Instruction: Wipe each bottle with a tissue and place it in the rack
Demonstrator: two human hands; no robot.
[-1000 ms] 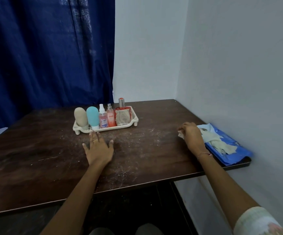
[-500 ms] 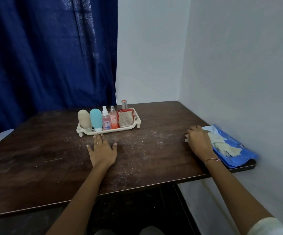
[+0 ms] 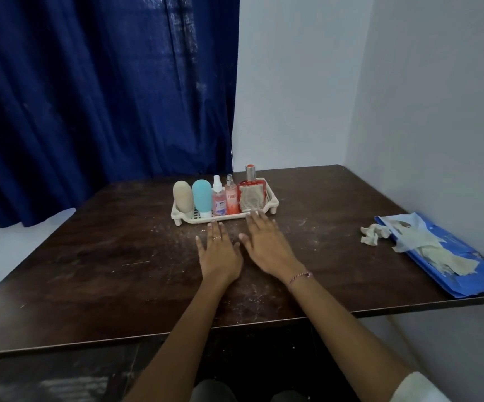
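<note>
A white plastic rack (image 3: 272, 202) stands mid-table and holds several bottles in a row: a beige one (image 3: 183, 199), a turquoise one (image 3: 202, 197), two small pink spray bottles (image 3: 219, 201) (image 3: 231, 199) and a red perfume bottle (image 3: 251, 190). My left hand (image 3: 219, 253) lies flat on the table just in front of the rack, fingers spread, holding nothing. My right hand (image 3: 265, 242) lies flat beside it, fingertips almost at the rack's front rim, also empty. A crumpled tissue (image 3: 373, 233) lies alone at the right.
A blue tissue pack (image 3: 449, 258) with loose tissue on top lies along the table's right edge against the wall. A dark blue curtain (image 3: 98, 97) hangs behind the dark wooden table (image 3: 104, 256). White walls close the far right corner.
My right hand let go of the crumpled tissue by the blue pack and moved left to lie beside my left hand in front of the rack. The left hand stayed put.
</note>
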